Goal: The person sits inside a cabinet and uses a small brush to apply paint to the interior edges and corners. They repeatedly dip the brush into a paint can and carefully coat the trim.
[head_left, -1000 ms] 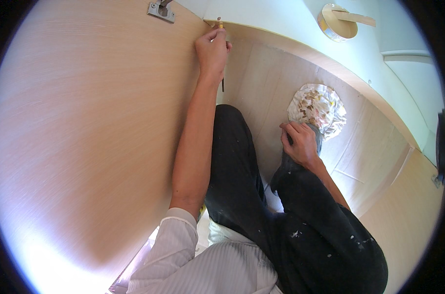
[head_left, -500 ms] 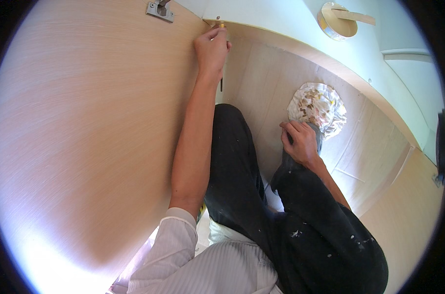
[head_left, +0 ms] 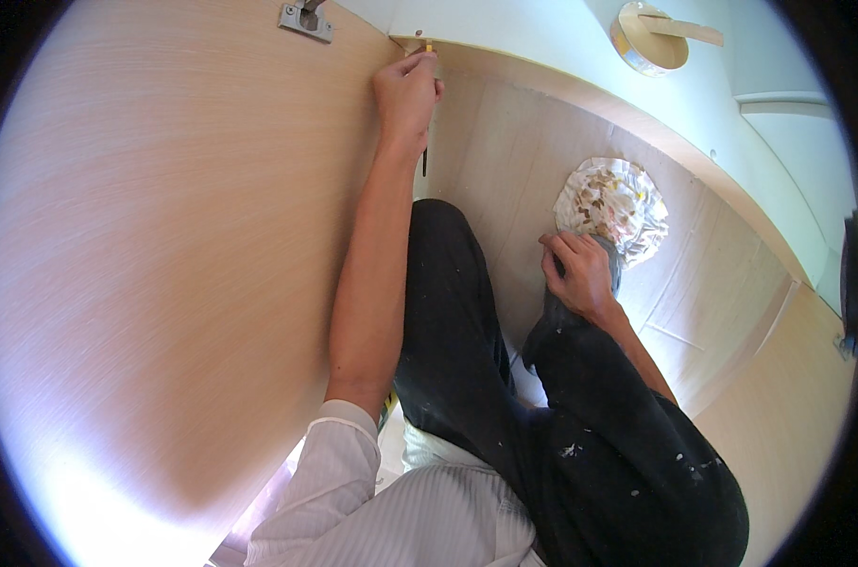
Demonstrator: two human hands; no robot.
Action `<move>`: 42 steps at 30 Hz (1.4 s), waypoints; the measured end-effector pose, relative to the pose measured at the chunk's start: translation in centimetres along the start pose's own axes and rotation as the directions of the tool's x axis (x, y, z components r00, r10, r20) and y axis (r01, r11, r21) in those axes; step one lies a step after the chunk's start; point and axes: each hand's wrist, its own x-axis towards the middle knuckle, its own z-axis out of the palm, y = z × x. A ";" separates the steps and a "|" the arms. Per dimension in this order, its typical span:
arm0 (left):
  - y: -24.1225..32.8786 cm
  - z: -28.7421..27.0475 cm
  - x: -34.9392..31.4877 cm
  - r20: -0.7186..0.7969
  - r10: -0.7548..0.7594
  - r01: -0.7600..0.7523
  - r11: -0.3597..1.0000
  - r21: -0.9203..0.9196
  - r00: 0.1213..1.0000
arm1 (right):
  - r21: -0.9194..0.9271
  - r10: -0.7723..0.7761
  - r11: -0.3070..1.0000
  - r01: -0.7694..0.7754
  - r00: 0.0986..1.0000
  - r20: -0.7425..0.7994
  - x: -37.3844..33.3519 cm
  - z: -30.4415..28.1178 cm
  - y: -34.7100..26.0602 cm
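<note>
My left hand (head_left: 407,97) is up at the far left corner of the pale wooden cabinet, its fingers pinched. Between them is a slim tool with a yellow tip (head_left: 429,45), held against the front edge of the white shelf (head_left: 533,36). A thin dark end (head_left: 425,163) shows below that hand and looks like part of the same tool; its exact kind cannot be told. My right hand (head_left: 580,274) rests loosely over my grey shoe (head_left: 613,253), fingers bent but apart, holding nothing visible. Just beyond lies a crumpled, round white sheet (head_left: 610,203) with brown and yellow smears.
A small round tub (head_left: 648,42) of cream-coloured paste, with a flat wooden stick (head_left: 689,31) across it, stands on the shelf at far right. A large wooden door (head_left: 164,236) with a metal hinge (head_left: 306,24) stands close along my left arm. Another wooden door (head_left: 779,378) is at right.
My left hand and the tool have shifted very slightly left and up at the shelf edge. The right hand has stayed still.
</note>
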 end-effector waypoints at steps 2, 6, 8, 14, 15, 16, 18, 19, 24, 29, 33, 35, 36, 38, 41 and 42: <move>0.0 0.0 0.0 0.028 -0.002 0.003 1.000 -0.014 1.000 | -0.002 0.003 1.000 -0.003 1.000 0.006 0.0 -0.1 0.0; 0.0 -0.1 -0.1 -0.011 0.006 -0.006 0.999 -0.039 1.000 | 0.005 0.003 1.000 -0.003 1.000 0.017 0.0 0.0 0.1; -0.2 -0.2 0.2 -0.004 0.013 -0.013 0.999 -0.042 1.000 | 0.007 -0.001 1.000 0.001 1.000 0.014 0.0 0.0 0.1; 0.2 -0.2 0.0 0.035 0.027 -0.027 1.000 -0.007 0.999 | 0.002 -0.010 1.000 0.010 1.000 0.000 0.0 0.1 0.0; 0.1 -0.2 0.0 0.029 0.025 -0.024 1.000 -0.019 0.999 | 0.002 -0.007 1.000 0.007 1.000 0.005 0.0 0.1 0.1; 0.1 -0.3 0.0 0.023 0.022 -0.021 0.999 -0.032 0.999 | 0.001 -0.005 1.000 0.005 1.000 0.010 -0.1 0.1 0.1; 0.0 -0.3 0.0 0.016 0.017 -0.016 0.999 -0.050 1.000 | -0.004 -0.004 1.000 0.004 1.000 0.013 0.0 0.0 0.0; 0.0 -0.3 0.1 0.014 0.015 -0.014 0.998 -0.056 1.000 | -0.007 -0.004 1.000 0.004 1.000 0.014 0.0 0.0 0.0; 0.1 -0.1 0.0 0.023 0.020 -0.020 1.000 -0.015 1.000 | -0.012 -0.009 1.000 0.009 1.000 0.022 0.0 0.0 0.1; -0.2 -0.3 0.0 0.010 0.031 -0.031 0.999 -0.043 0.999 | -0.010 -0.017 1.000 0.018 1.000 0.006 0.0 0.2 0.1; 0.1 -0.3 0.0 0.013 0.021 -0.020 0.999 -0.042 1.000 | -0.015 -0.016 1.000 0.016 1.000 0.006 0.0 0.2 0.1; 0.2 -0.3 -0.1 0.019 0.022 -0.021 1.000 -0.021 1.000 | -0.015 -0.014 1.000 0.014 1.000 0.002 -0.1 0.2 0.1; 0.2 -0.3 -0.1 0.024 0.023 -0.022 1.000 -0.018 0.999 | -0.015 -0.012 1.000 0.012 1.000 0.001 -0.1 0.2 0.1; 0.2 -0.3 0.0 0.035 0.025 -0.024 1.000 -0.012 0.999 | -0.017 -0.012 1.000 0.012 1.000 -0.006 -0.1 0.3 0.2; -0.3 -0.6 0.5 0.010 0.034 -0.033 0.999 -0.017 0.999 | -0.014 -0.019 1.000 0.019 1.000 -0.011 -0.1 0.4 0.2; -0.3 -0.6 0.5 0.009 0.036 -0.036 0.999 -0.022 0.999 | -0.013 -0.015 1.000 0.015 1.000 -0.005 -0.1 0.3 0.2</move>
